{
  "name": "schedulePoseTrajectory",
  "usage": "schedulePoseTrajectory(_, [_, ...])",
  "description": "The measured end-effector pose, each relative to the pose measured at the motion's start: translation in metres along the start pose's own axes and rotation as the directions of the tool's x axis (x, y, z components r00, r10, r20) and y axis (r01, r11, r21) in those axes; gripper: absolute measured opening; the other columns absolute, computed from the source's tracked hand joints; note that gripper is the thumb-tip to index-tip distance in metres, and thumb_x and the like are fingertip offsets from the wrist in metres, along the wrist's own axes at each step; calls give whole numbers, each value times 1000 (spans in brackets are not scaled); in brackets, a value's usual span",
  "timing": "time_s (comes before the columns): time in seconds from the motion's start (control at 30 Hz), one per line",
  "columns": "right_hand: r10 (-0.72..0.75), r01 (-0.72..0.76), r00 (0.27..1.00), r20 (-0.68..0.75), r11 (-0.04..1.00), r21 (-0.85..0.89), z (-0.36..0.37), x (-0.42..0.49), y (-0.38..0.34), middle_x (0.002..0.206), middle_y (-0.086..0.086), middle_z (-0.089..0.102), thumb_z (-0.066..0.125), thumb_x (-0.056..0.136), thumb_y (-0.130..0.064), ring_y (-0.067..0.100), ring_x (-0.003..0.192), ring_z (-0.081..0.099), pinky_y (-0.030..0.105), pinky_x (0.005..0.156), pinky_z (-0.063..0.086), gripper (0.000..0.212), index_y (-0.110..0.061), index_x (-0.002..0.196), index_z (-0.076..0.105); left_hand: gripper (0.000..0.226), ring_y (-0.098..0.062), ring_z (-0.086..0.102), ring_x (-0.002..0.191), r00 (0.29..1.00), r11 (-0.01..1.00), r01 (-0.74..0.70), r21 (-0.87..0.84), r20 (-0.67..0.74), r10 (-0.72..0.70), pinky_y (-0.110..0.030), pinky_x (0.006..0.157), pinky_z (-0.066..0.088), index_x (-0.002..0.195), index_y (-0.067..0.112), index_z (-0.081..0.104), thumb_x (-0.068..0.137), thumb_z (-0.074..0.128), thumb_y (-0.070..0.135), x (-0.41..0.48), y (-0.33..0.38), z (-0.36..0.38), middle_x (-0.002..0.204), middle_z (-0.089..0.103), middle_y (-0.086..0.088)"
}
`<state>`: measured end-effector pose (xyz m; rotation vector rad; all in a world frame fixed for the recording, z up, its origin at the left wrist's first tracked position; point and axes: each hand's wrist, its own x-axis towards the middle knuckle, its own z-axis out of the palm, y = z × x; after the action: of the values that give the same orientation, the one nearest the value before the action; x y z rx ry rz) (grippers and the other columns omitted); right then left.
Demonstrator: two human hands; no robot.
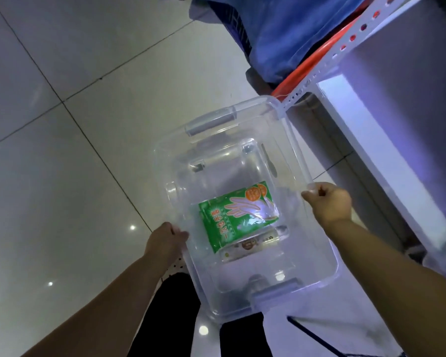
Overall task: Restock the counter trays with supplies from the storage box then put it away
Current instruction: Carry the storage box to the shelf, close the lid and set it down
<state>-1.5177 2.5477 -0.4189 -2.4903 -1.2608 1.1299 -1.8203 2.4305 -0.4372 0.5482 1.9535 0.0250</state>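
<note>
A clear plastic storage box (317, 256) with grey handles hangs in the air above the tiled floor, in front of my legs. My left hand (166, 239) grips its left rim and my right hand (328, 202) grips its right rim. Inside lies a green packet of disposable gloves (234, 215), with a thin flat packet (250, 247) under its near edge. The box has no lid on it.
A white metal shelf rack (386, 161) with a perforated post (327, 63) stands to the right. Behind the post are a blue bag (289, 32) and an orange hoop (307, 65). Glossy grey floor tiles (62, 150) spread to the left.
</note>
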Motion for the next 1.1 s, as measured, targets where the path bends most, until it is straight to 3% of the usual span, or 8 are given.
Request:
schedulePoseTrajectory(0.07, [-5,5,1000,-13,1000,-3,10,23,6,79,6,65,68,81,-19,26,76,61,36,77,52,15,-11,94,69,24,-27,61,63,1000,1000,-15,4,8,14,-28,57,42,76,-2,60,85,60,21,14,1,15,64,61,-11])
schedulePoseTrajectory(0.27, [10,-9,999,-49,999,33,27,71,16,83,2,64,67,81,-22,23,72,56,28,72,44,16,-19,97,67,24,-31,64,65,1000,994,-29,-104,-12,28,-46,74,56,64,8,50,85,61,14,31,8,53,57,58,-9])
schedulePoseTrajectory(0.43, [-23,24,997,-73,1000,13,31,80,19,94,7,67,62,84,-21,27,80,60,33,78,49,16,-19,100,66,19,-29,63,63,999,990,-31,-134,-15,29,-38,69,54,76,2,54,84,63,16,36,7,63,69,63,-16])
schedulePoseTrajectory(0.57, [-61,59,998,-21,996,-63,23,68,19,110,12,65,59,87,-16,29,94,60,34,85,47,30,-15,117,60,24,-33,64,73,1000,999,-23,-41,-13,23,-42,75,52,86,-4,56,81,64,18,29,10,57,82,65,-24])
schedulePoseTrajectory(0.67, [-111,112,994,11,987,-114,7,51,18,125,12,60,61,87,-15,29,112,57,38,96,45,37,-12,124,56,23,-31,62,84,999,990,-45,136,-5,46,-35,75,47,89,0,55,78,63,19,17,19,47,88,65,-17])
schedulePoseTrajectory(0.87, [-212,207,977,-29,972,-115,-41,-6,14,121,9,60,60,89,-14,26,108,57,35,92,49,26,-13,115,62,19,-21,58,79,960,931,-267,249,-13,279,-24,68,35,99,15,59,80,61,14,-29,47,24,84,61,1])
schedulePoseTrajectory(0.97, [-244,243,964,-106,970,-23,-79,-38,15,113,10,62,62,87,-9,27,105,58,41,92,51,19,-10,106,65,16,-26,60,79,898,850,-419,318,8,439,-27,66,39,96,15,59,80,60,13,-59,80,18,80,63,-1])
schedulePoseTrajectory(1.1, [-345,317,898,-273,938,-143,-146,-78,26,108,8,65,61,86,-8,25,100,59,35,87,50,18,-12,103,68,19,-29,62,86,794,709,-576,406,69,605,-31,71,45,99,16,60,81,60,17,-102,127,21,89,68,-4])
